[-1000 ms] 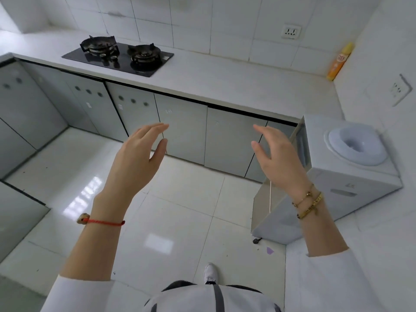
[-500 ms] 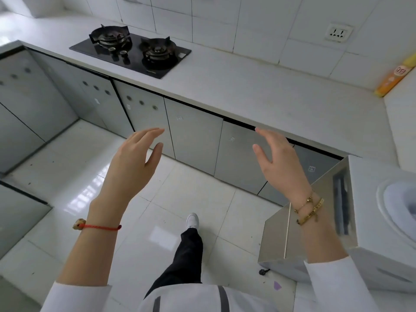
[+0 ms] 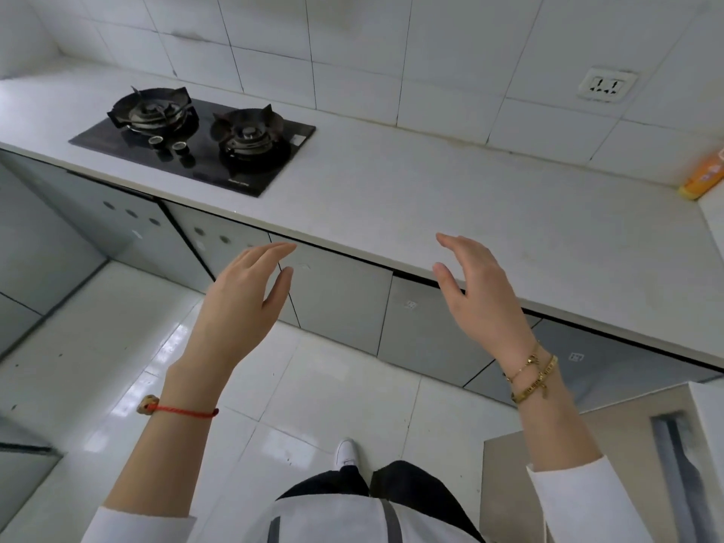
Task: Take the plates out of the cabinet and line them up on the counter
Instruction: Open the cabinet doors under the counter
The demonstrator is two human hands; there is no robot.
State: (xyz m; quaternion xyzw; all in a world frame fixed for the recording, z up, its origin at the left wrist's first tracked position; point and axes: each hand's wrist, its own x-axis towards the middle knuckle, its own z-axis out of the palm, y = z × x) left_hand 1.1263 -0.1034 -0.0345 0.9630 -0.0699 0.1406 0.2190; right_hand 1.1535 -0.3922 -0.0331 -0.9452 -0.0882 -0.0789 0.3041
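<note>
Two empty hands, left hand (image 3: 239,303) and right hand (image 3: 476,295), fingers spread, hover at the counter (image 3: 450,205) edge.

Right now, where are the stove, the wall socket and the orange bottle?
stove (image 3: 196,145), head view, on the black glass between the two burners.
wall socket (image 3: 605,85), head view, middle of its white faceplate.
orange bottle (image 3: 705,178), head view, on its body near the right edge.

The orange bottle (image 3: 705,178) is cut by the right edge; closed cabinet doors (image 3: 341,303) hide their contents.
</note>
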